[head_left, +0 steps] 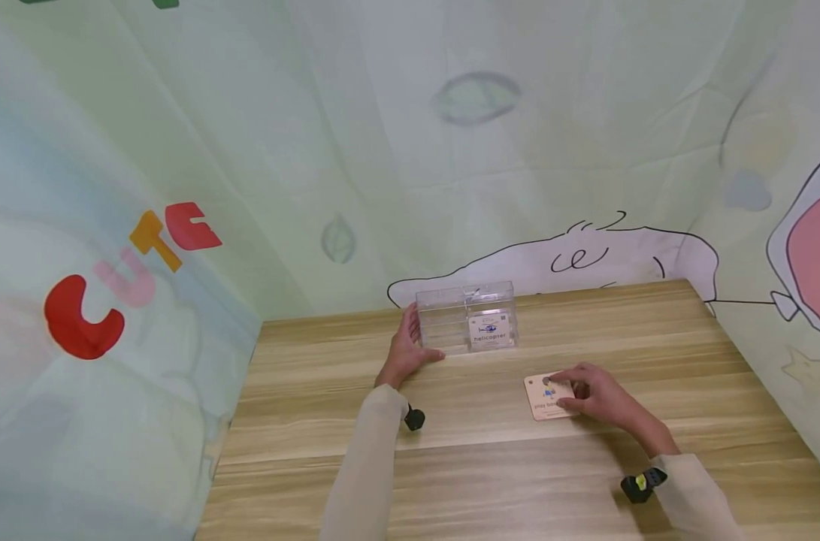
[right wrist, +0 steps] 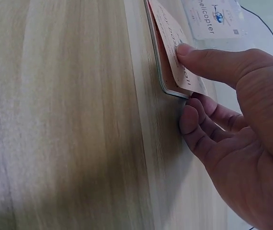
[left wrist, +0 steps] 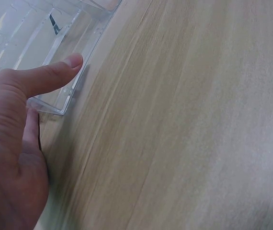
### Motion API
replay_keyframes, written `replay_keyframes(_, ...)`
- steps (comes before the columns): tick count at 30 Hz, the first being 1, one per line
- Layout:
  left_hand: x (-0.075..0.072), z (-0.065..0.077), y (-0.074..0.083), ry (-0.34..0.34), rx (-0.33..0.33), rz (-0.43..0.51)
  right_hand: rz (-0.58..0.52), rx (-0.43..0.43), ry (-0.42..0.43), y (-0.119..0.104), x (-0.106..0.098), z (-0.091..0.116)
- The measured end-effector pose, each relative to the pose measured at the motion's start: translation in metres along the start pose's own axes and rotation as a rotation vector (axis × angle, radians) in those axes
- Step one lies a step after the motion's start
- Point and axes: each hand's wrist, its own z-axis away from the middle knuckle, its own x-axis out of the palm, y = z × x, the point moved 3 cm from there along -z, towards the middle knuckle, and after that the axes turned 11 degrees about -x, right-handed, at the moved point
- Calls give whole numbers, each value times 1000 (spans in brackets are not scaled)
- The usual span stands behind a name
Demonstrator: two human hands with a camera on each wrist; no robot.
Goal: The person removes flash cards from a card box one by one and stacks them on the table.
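Observation:
A clear plastic box (head_left: pixel 442 323) with compartments stands near the table's back edge. My left hand (head_left: pixel 406 353) grips its left end, the thumb across the front and the fingers round the side. Inside the lower right compartment is a card printed "helicopter" (head_left: pixel 489 340). To the right and closer to me lies a small stack of cards (right wrist: pixel 161 76). The top card (head_left: pixel 543 406), with "play bas..." showing and the rest covered by fingers, is lifted at one edge. Thumb and fingers of my right hand (head_left: pixel 602 398) pinch that card at its right side.
The wood-grain table (head_left: pixel 301 421) carries the box and cards. Printed fabric (head_left: pixel 355 150) hangs close behind and beside it. A black wrist camera (head_left: pixel 414 418) sits on the left wrist, another (head_left: pixel 638 487) on the right.

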Motion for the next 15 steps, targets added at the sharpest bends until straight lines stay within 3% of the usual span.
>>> replay_keyframes(15,0,4,5,5,26,17,31,11,-35,-8,0,-3)
